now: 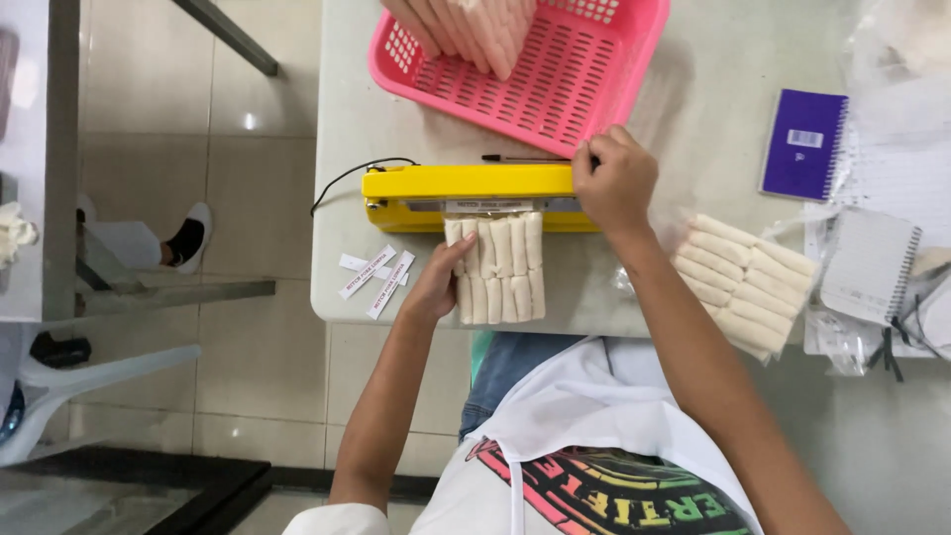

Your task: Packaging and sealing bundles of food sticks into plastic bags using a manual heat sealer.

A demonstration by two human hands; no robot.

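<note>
The right hand (614, 180) presses down the yellow heat sealer (466, 193) at its right end, while the left hand (438, 282) steadies a clear bag of pale rolls (498, 269) under it; a pink basket (540, 69) sits beyond.

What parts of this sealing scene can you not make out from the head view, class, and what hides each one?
- The top edge of the bag of pale sticks: under the yellow sealer arm.
- The sealer's right end: covered by the right hand.
- The pink basket and its contents: cut off by the top edge.
- The left hand's fingertips: partly behind the bag.
</note>
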